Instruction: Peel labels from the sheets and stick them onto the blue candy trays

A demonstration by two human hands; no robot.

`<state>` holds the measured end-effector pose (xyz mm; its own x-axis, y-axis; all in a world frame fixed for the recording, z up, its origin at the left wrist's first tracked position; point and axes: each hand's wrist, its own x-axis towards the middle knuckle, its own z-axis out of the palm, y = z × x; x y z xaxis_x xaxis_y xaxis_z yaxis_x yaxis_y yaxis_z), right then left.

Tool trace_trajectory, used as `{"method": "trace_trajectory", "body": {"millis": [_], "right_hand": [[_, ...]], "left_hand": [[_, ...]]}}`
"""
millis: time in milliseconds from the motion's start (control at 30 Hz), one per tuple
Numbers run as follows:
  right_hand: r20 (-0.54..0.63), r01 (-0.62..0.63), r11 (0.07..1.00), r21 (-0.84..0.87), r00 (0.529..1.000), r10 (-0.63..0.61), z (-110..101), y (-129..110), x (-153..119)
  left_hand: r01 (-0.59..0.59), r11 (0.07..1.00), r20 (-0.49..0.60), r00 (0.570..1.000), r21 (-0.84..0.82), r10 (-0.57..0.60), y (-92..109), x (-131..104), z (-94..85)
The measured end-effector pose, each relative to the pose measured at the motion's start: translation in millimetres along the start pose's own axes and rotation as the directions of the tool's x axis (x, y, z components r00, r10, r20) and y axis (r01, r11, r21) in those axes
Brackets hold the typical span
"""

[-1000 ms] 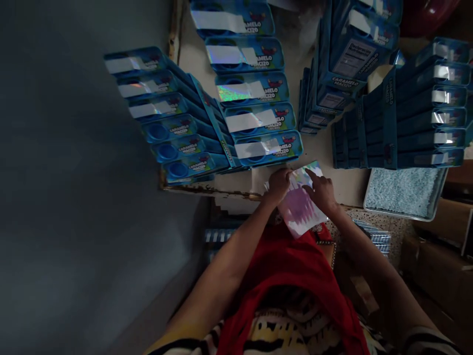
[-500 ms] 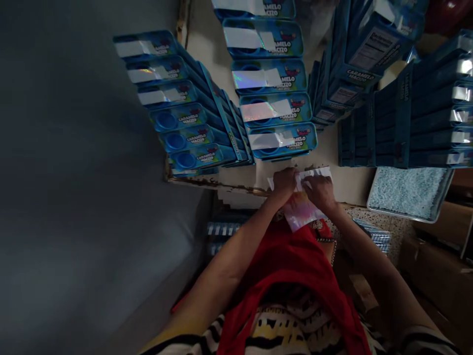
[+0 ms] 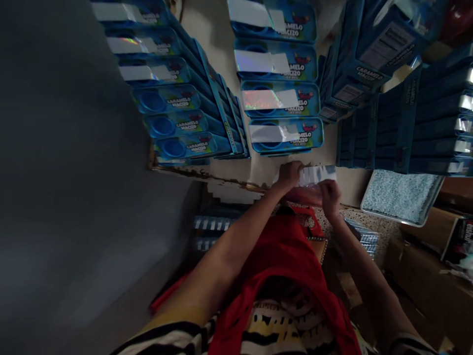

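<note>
My left hand (image 3: 288, 174) and my right hand (image 3: 330, 193) both hold a shiny holographic sticker sheet (image 3: 315, 176) over the near edge of the table (image 3: 236, 175). The left hand grips its left end; the right hand pinches its lower right part. Just beyond the sheet lies a column of flat blue candy boxes (image 3: 281, 101) printed "Caramelo Macizo", each with a silvery strip stuck across it. The nearest box (image 3: 286, 135) lies just above my left hand.
More stacked blue boxes (image 3: 173, 98) stand at the left, and others (image 3: 402, 123) at the right and back right. A tray of pale blue granules (image 3: 401, 195) sits at the right edge. Cardboard cartons (image 3: 428, 246) stand on the floor at the right. A grey wall fills the left.
The sheet has tipped from facing me to nearly edge-on and flat. My right hand slid from its upper part to its lower right. The camera shifted slightly.
</note>
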<state>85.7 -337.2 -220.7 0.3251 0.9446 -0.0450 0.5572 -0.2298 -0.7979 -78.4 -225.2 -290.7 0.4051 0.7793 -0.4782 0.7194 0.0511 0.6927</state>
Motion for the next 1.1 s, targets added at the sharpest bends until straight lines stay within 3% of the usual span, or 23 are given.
{"method": "trace_trajectory", "body": {"millis": [67,133,200,367,500,567,667,800,933,1100], "right_hand": [[-0.084,-0.249,0.924,0.289,0.955,0.284,10,7,10],[-0.061,-0.366,0.803,0.47,0.894,0.443,18,13,21],[-0.051,-0.391,0.74,0.546,0.867,0.496,23,19,28],[-0.137,-0.385,0.693,0.609,0.81,0.57,38,34,38],[-0.089,-0.387,0.665,0.639,0.821,0.564,51,46,47],[-0.071,-0.366,0.665,0.651,0.843,0.534,53,49,50],[-0.059,-0.361,0.672,0.647,0.855,0.516,53,51,53],[-0.039,-0.369,0.674,0.64,0.86,0.509,57,54,52],[-0.038,-0.365,0.706,0.607,0.874,0.484,64,52,48],[-0.196,-0.317,0.848,0.425,0.882,0.428,62,33,30]], "left_hand": [[-0.059,0.995,-0.009,0.998,0.077,0.06,-2,0,-0.8],[-0.111,0.982,0.007,0.994,0.151,0.111,-2,1,-2.6],[-0.152,0.964,0.025,0.988,0.219,0.15,0,7,-4.3],[-0.231,0.933,-0.006,0.97,0.276,0.242,8,28,-0.4],[-0.266,0.949,-0.273,0.912,0.171,0.305,2,9,19.1],[-0.304,0.94,-0.312,0.888,0.152,0.338,-6,-10,33.1],[-0.403,0.904,-0.198,0.884,0.141,0.424,-19,-24,52.7],[-0.424,0.892,-0.063,0.897,0.159,0.437,-29,-2,65.4],[-0.326,0.927,0.02,0.945,0.184,0.328,-29,17,63.0],[-0.31,0.926,0.071,0.951,0.215,0.302,-26,14,54.1]]}}
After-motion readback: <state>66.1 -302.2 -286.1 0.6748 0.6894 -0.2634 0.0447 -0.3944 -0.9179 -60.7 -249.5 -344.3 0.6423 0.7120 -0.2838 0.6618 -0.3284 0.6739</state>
